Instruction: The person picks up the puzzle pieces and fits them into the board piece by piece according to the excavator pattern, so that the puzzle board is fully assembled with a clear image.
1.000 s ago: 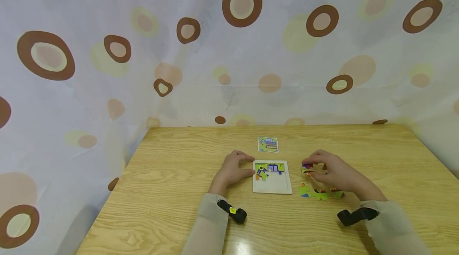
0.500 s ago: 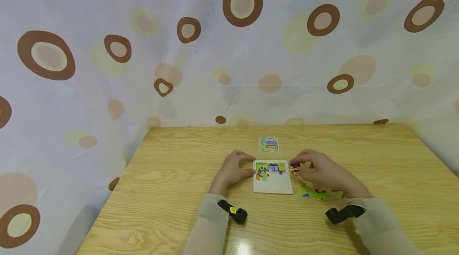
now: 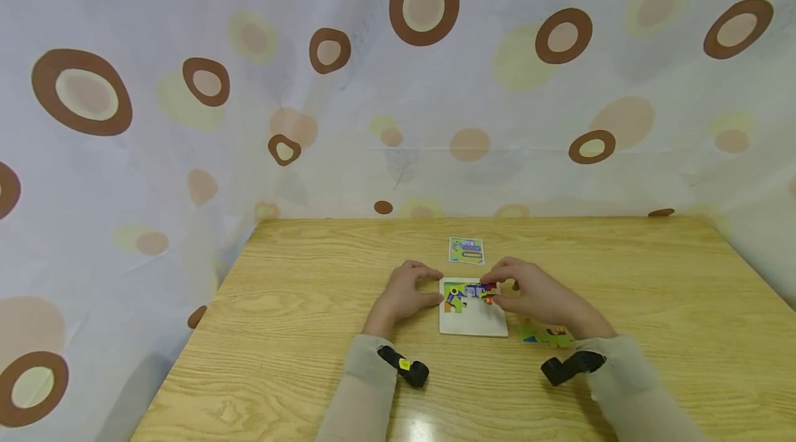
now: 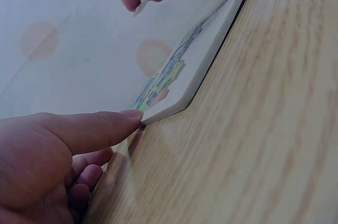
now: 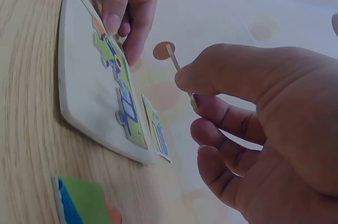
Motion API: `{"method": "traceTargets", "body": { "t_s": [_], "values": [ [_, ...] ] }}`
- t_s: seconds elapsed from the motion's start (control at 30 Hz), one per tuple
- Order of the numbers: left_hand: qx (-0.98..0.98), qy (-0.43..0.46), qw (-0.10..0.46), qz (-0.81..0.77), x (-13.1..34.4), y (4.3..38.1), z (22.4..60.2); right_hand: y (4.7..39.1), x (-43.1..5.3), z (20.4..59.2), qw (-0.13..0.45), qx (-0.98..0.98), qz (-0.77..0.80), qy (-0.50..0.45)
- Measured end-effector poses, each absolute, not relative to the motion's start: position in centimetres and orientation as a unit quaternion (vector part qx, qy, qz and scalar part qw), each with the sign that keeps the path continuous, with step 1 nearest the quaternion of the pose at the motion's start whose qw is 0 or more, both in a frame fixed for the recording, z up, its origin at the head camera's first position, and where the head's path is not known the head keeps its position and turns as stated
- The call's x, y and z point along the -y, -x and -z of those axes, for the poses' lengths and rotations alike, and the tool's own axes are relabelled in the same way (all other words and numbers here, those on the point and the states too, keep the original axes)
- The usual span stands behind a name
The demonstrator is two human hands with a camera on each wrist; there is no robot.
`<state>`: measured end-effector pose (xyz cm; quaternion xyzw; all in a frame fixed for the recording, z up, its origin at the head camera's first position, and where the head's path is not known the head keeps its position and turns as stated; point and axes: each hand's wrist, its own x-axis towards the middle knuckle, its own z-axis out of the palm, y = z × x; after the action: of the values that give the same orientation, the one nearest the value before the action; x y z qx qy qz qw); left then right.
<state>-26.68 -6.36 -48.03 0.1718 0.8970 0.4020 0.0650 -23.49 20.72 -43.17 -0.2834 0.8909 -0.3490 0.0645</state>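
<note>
Tabletop (image 3: 286,290); right hand (image 3: 531,288) probably above tray (image 3: 469,324)

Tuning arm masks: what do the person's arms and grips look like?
Long, pale beige cloth left sleeve and matching right sleeve. Left grip and right grip: bare hands, no gloves. Black, rounded left wrist camera with a small yellow label; similar black right wrist camera, no label visible.
</note>
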Motion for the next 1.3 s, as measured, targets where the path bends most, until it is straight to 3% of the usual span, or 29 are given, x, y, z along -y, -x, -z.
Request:
{"method": "traceTargets", "body": {
  "t_s": [0.4, 1.3],
  "values": [
    [-0.899, -0.173, 0.063, -0.398, 6.4, 26.6, 48.0, 24.1, -19.0, 43.3, 0.064, -0.876, 0.35, 0.326],
    [-0.9, -0.174, 0.067, -0.395, 6.5, 26.6, 47.9, 24.6, -18.1, 45.4, 0.086, -0.888, 0.324, 0.314]
  ]
}}
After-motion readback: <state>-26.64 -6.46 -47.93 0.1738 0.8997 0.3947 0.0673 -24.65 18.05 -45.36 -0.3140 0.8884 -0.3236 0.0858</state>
